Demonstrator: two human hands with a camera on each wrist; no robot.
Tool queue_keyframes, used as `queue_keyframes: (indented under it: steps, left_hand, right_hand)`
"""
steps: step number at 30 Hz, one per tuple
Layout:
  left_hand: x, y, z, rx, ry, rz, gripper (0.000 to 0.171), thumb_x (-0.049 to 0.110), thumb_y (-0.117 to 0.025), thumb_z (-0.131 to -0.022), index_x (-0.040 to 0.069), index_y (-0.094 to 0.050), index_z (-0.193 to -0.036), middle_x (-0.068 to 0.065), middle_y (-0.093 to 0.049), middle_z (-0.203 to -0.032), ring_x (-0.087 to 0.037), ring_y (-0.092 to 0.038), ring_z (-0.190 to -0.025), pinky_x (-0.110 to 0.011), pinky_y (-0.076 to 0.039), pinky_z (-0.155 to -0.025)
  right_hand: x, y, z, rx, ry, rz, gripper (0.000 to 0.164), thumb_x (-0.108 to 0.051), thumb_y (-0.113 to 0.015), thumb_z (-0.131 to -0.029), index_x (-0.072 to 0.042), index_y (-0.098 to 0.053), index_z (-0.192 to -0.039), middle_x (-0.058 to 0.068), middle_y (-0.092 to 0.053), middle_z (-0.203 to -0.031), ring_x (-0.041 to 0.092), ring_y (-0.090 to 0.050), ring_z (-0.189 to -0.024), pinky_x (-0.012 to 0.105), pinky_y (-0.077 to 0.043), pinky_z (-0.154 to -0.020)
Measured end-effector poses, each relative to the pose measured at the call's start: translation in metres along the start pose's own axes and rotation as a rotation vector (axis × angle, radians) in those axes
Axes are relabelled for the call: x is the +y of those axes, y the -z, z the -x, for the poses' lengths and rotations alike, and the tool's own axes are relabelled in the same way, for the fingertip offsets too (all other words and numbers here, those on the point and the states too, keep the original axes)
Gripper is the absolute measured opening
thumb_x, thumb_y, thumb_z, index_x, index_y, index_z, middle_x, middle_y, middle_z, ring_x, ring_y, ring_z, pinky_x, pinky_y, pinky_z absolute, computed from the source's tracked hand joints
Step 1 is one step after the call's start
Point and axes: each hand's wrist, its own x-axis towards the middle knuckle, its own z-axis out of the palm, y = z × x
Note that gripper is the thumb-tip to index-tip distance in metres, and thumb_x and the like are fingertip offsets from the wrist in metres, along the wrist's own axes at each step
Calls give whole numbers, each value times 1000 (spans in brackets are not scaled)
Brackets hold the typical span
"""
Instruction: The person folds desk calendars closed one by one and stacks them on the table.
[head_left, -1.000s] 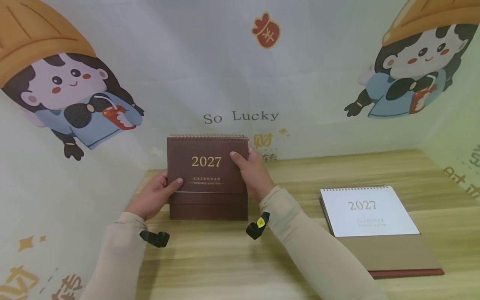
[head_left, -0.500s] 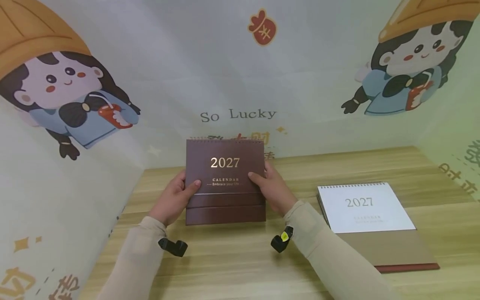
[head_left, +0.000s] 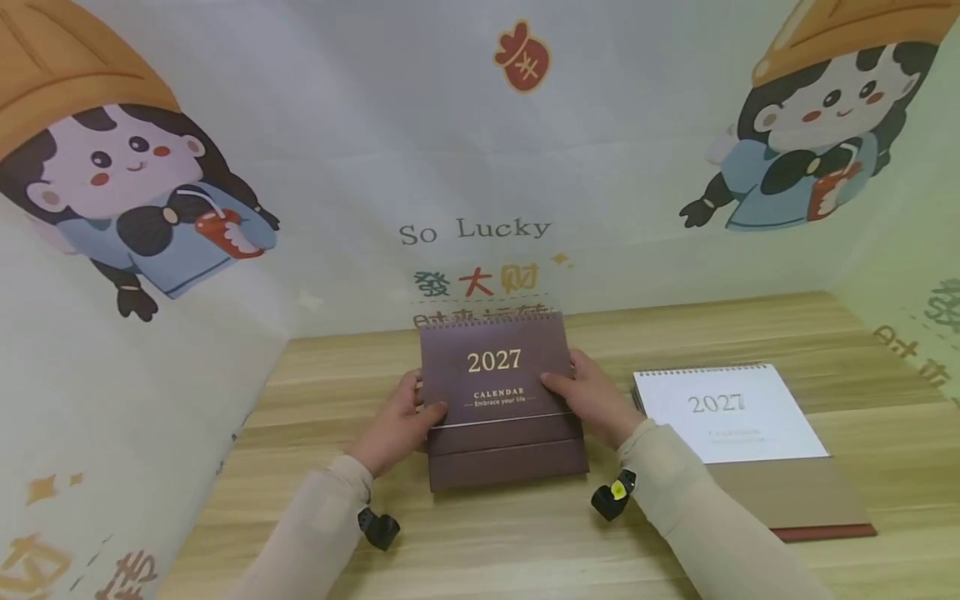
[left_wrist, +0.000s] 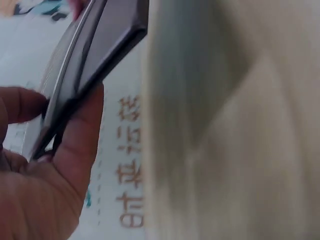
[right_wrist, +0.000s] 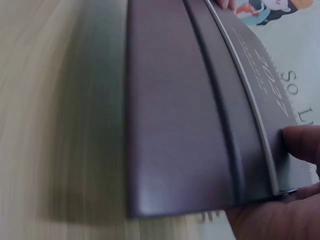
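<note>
A dark brown 2027 desk calendar (head_left: 495,383) with a spiral binding along its top is held in front of me by both hands. My left hand (head_left: 397,425) grips its left edge, thumb on the cover and fingers behind. My right hand (head_left: 596,396) grips the right edge the same way. In the left wrist view the left hand (left_wrist: 50,185) pinches the side of the calendar (left_wrist: 107,40). The right wrist view shows the calendar's lower flap (right_wrist: 175,125) tilted above the table, with the right hand (right_wrist: 280,215) at its edge.
A second desk calendar with a white cover (head_left: 731,412) and a tan base (head_left: 787,492) lies on the wooden table (head_left: 480,550) at the right, close to my right forearm. A printed backdrop (head_left: 360,167) rises behind the table and at both sides.
Both hands have carried the brown calendar to the right and lowered it nearer the table, and its top now leans further back. The white calendar stays in its place.
</note>
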Motion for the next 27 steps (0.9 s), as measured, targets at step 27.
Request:
queue_keyframes:
  steps: [27]
  left_hand:
    - [-6,-49,-7,-41,49,-695,48,26,-66,-92,-13,-51,-117,-19,-63,-99,-29,-62,-90,-49,-51,-87]
  right_hand:
    - [18,34,24,31,-15,777,45,-23,-59,-97,13,-56,-123,24,-66,-112,35,-64,-102,53,-49,-93]
